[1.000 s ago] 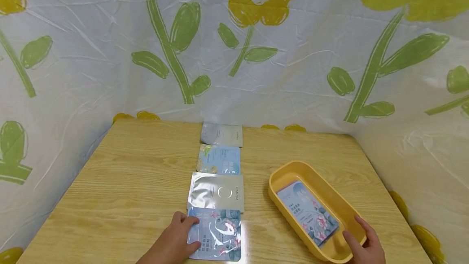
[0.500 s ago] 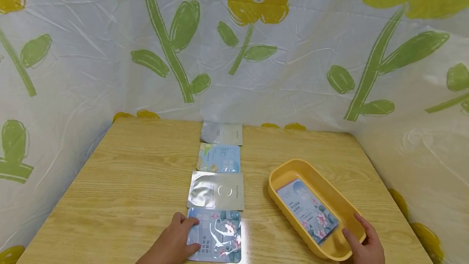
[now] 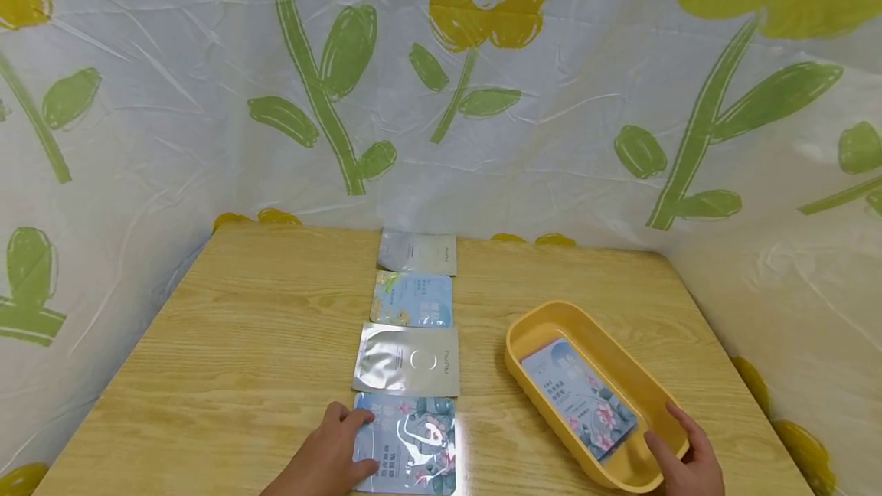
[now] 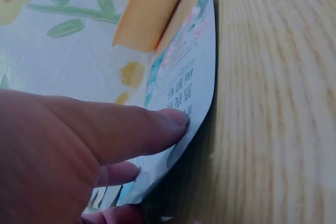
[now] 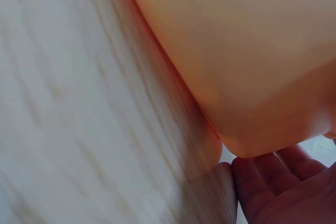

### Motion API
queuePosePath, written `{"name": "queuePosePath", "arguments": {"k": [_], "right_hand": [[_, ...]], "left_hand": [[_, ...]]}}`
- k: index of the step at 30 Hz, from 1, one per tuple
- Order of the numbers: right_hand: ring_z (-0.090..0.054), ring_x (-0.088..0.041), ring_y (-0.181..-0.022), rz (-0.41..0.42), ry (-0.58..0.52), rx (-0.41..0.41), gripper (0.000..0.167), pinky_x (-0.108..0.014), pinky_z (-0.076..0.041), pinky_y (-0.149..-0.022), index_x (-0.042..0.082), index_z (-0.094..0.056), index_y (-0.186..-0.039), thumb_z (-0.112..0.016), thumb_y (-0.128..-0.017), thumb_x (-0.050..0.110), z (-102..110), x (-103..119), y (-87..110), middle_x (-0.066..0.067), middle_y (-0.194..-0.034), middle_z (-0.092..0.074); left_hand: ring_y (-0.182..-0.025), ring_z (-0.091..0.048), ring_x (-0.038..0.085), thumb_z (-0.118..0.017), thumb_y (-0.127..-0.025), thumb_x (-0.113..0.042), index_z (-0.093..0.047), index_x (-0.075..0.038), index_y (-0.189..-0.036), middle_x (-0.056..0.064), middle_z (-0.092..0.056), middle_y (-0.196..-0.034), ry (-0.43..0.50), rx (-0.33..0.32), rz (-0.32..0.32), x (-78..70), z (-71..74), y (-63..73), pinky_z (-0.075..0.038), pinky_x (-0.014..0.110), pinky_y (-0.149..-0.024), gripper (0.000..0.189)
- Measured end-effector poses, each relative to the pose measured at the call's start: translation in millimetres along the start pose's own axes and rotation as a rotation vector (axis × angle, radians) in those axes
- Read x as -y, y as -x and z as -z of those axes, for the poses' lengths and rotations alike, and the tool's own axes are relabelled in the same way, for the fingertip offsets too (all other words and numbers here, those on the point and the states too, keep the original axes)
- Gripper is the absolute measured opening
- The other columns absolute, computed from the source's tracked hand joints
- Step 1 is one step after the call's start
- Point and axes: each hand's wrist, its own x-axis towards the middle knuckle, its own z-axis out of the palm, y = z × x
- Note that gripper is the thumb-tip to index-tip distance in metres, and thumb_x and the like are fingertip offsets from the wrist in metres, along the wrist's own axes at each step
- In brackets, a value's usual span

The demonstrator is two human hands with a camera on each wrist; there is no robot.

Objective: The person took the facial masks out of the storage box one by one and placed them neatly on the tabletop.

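Observation:
My left hand (image 3: 327,446) holds the left edge of a blue lotus-print sheet mask packet (image 3: 413,446), the nearest in a row. In the left wrist view the thumb (image 4: 157,129) lies on the packet's face, and its edge bows up from the wood. Beyond it lie a silver packet (image 3: 427,381), a light-blue packet (image 3: 413,293) and another silver one (image 3: 416,255). My right hand (image 3: 692,461) grips the near right end of a yellow plastic basket (image 3: 623,358); its fingers (image 5: 273,174) show against the outside. Inside rests a lotus-print packet (image 3: 575,400).
The wood-grain table (image 3: 227,358) extends left of the packet row. A white cloth (image 3: 551,128) printed with yellow flowers and green stems hangs around the back and sides. The basket stands at an angle right of the row.
The near lotus-print packet has shifted very slightly toward me and to the right, leaving a thin gap from the silver packet. Both hands keep nearly the same place.

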Motion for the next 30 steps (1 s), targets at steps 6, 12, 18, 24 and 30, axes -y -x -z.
{"name": "queuePosePath", "arguments": {"k": [6,12,18,24,30], "right_hand": [[-0.063,0.0,-0.074,0.016,-0.048,0.019,0.055,-0.024,-0.055,-0.054,0.039,-0.062,-0.116,-0.066,-0.091,-0.01,-2,2,3.6,0.022,-0.092,-0.062],[-0.063,0.001,-0.074,0.015,-0.056,0.008,0.056,-0.023,-0.055,-0.055,0.039,-0.063,-0.116,-0.065,-0.091,-0.011,-3,4,4.6,0.022,-0.092,-0.062],[-0.063,0.0,-0.074,-0.003,-0.042,-0.001,0.053,-0.024,-0.055,-0.055,0.037,-0.062,-0.119,-0.066,-0.091,-0.008,-2,2,2.7,0.022,-0.092,-0.062],[-0.063,0.0,-0.076,0.015,-0.061,-0.01,0.051,-0.023,-0.055,-0.055,0.034,-0.064,-0.12,-0.069,-0.09,-0.006,-2,-1,0.8,0.021,-0.093,-0.063],[-0.064,-0.002,-0.072,-0.011,-0.056,-0.034,0.052,-0.025,-0.055,-0.053,0.037,-0.064,-0.116,-0.067,-0.09,-0.008,-4,1,1.6,0.02,-0.09,-0.062]], "left_hand": [[-0.073,-0.046,0.02,-0.088,-0.075,-0.028,-0.061,0.0,-0.123,0.011,-0.042,-0.1,-0.078,-0.031,-0.005,-3.5,2.6,-0.4,-0.047,0.037,-0.065,0.061],[-0.082,-0.048,0.019,-0.087,-0.077,-0.034,-0.061,-0.002,-0.122,0.009,-0.045,-0.104,-0.152,-0.091,-0.066,-14.7,9.6,-2.9,-0.05,0.039,-0.073,0.06],[-0.101,-0.052,0.022,-0.084,-0.079,-0.04,-0.062,-0.009,-0.125,0.003,-0.054,-0.112,-0.223,-0.157,-0.137,-28.7,13.5,-7.5,-0.053,0.042,-0.08,0.059],[-0.111,-0.057,0.024,-0.079,-0.085,-0.039,-0.058,-0.007,-0.131,0.004,-0.057,-0.123,-0.115,-0.124,-0.241,-43.5,17.9,-17.2,-0.05,0.045,-0.091,0.06],[-0.131,-0.049,0.028,-0.073,-0.091,-0.04,-0.052,-0.01,-0.143,0.005,-0.053,-0.142,-0.035,-0.049,-0.373,-58.5,20.1,-29.2,-0.043,0.048,-0.103,0.063]]}}
